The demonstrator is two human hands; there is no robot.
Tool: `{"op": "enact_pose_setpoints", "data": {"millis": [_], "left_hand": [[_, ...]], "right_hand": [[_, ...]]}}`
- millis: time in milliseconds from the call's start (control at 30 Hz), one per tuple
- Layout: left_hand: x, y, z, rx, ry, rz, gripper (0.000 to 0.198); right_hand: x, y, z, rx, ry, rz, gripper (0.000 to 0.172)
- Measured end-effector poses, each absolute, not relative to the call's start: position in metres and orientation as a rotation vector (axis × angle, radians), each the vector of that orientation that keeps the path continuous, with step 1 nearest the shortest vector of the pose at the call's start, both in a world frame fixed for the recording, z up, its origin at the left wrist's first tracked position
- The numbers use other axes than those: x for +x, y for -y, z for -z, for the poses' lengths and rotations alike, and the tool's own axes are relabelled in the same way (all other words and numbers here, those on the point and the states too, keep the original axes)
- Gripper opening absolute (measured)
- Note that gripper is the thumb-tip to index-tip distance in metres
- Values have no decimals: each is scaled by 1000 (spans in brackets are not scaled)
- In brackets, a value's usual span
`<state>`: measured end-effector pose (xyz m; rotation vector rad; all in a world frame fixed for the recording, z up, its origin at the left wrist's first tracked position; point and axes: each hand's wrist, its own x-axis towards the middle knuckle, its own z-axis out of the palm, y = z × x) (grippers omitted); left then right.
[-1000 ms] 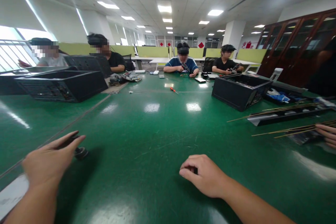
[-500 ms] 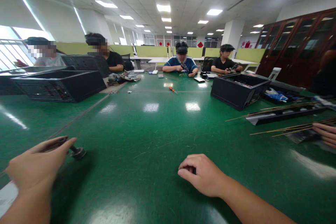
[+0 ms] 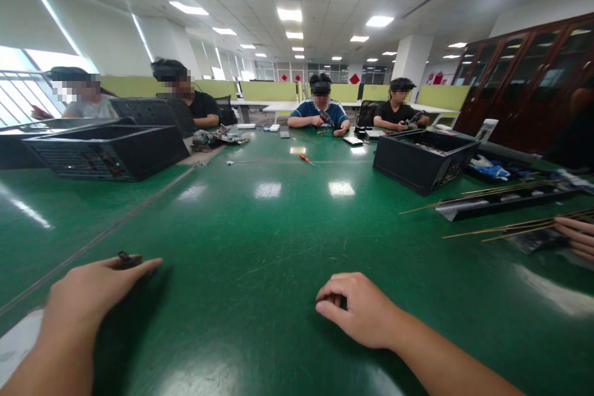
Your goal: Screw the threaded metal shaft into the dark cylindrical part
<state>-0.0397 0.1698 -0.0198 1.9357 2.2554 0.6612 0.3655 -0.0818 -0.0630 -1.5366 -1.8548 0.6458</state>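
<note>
My left hand [image 3: 99, 284] is closed on a small dark part [image 3: 125, 257] at the lower left, above the green table [image 3: 260, 235]. Only a black bit of that part shows over the fingers; the rest is hidden, so its kind is unclear. At the lower middle, my right hand [image 3: 355, 309] rests on the tabletop, fingers curled loosely towards the thumb. Nothing shows between them.
Black computer cases [image 3: 111, 151] stand at the left and right [image 3: 408, 164]. An orange screwdriver [image 3: 306, 159] lies mid-table. Thin rods [image 3: 492, 189] and a co-worker's hand [image 3: 580, 235] are at the right. Other people sit around the far side. White paper [image 3: 21, 340] lies by my left forearm.
My left hand has shifted right and turned. The dark part's round end, earlier sticking out past the fingers, is now hidden. My right hand has stayed put.
</note>
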Motion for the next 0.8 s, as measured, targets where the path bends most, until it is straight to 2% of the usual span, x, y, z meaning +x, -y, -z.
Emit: {"op": "enact_pose_setpoints", "data": {"millis": [100, 167, 300, 400, 500, 600, 700, 800], "left_hand": [[-33, -170, 14, 1908, -2331, -272, 52], [-24, -166, 12, 1994, -2324, -222, 51], [18, -143, 13, 2183, -2135, -350, 57], [69, -115, 19, 2279, -1746, -582, 52], [117, -80, 28, 2408, -1232, -702, 36], [150, -44, 34, 2530, -867, -626, 19], [163, -20, 38, 2571, -681, -577, 25], [164, -12, 46, 2568, -633, -557, 38]], "right_hand": [[366, 81, 64, -1526, 1864, -634, 15], [366, 81, 64, -1517, 1868, -632, 14], [366, 82, 65, -1518, 1850, -631, 14], [368, 80, 66, -1560, 1776, -617, 17], [371, 78, 68, -1623, 1661, -620, 31], [374, 77, 70, -1641, 1611, -595, 50], [373, 79, 70, -1612, 1620, -588, 63], [371, 81, 69, -1557, 1655, -612, 65]]}}
